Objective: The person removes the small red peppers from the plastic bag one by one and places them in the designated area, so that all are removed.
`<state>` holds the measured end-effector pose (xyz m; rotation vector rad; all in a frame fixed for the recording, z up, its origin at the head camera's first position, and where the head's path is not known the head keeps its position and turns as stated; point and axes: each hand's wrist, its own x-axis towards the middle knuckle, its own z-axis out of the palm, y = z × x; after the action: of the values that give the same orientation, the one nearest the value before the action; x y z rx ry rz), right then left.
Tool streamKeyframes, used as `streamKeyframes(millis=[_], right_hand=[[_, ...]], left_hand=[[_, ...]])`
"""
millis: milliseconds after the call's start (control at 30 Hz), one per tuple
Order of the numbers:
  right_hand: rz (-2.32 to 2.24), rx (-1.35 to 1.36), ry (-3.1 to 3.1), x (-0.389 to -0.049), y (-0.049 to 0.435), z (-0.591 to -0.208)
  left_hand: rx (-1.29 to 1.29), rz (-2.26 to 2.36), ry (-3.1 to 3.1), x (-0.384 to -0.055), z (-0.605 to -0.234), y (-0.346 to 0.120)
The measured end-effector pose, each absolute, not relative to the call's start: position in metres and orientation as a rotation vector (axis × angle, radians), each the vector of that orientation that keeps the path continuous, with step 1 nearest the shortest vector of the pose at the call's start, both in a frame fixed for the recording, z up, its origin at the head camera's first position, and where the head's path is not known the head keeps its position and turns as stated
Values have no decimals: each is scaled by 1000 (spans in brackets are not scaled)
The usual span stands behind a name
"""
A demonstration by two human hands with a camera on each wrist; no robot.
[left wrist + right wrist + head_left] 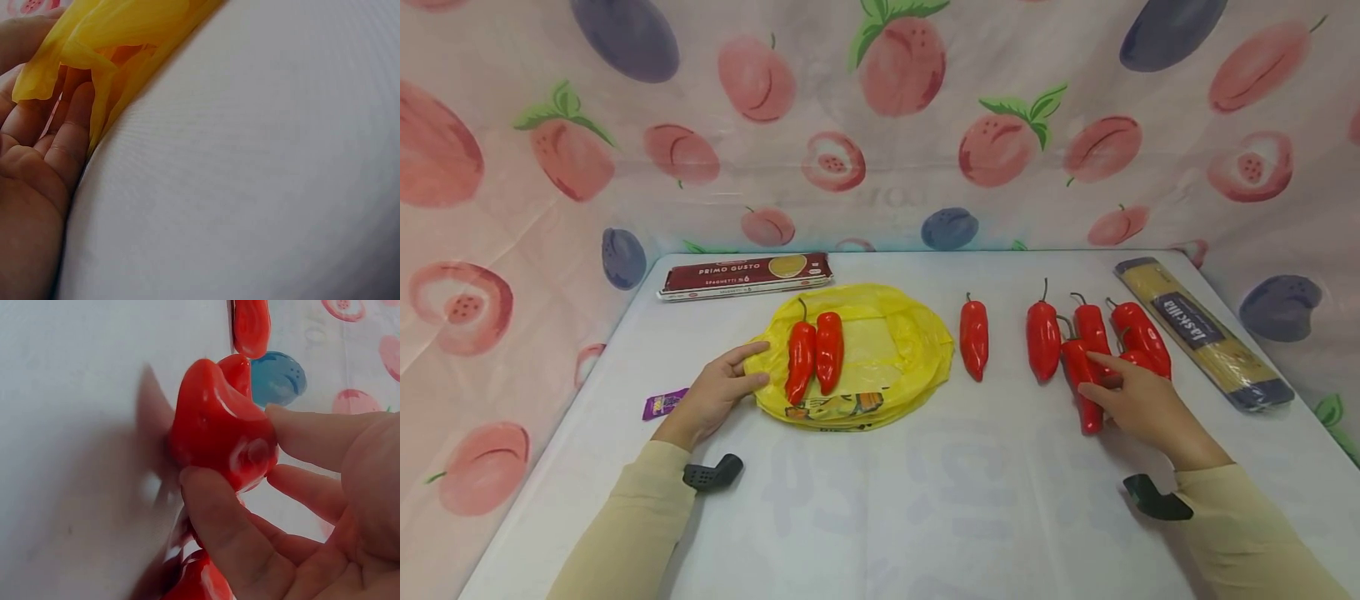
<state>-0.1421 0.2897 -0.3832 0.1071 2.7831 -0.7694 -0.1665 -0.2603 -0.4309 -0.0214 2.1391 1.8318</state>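
My left hand holds the left rim of a yellow plastic bag, its thumb and fingers on either side of the thin film. Two red chili peppers lie side by side within the rolled-down bag. Over on the right, my right hand pinches a red chili pepper between thumb and fingers; its rounded tip faces the right wrist camera. Several more red peppers lie close behind that hand. Between the bag and this group rests a single pepper.
A maroon spaghetti pack lies at the back left, behind the bag. Along the right edge of the white table is a clear pasta pack with dark blue ends. A small purple packet sits partly behind the left wrist.
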Motion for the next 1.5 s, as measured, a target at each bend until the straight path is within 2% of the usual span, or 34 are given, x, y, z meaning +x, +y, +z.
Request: streamKeyframes(millis=[867,1500], right_hand=[[-721,116,2781,-143,293,-368],[-741,1,2917,-148,273,-387]], left_hand=[[-6,1849,2138,-168,-431,-260],[8,1848,2147,-168,-433,-260]])
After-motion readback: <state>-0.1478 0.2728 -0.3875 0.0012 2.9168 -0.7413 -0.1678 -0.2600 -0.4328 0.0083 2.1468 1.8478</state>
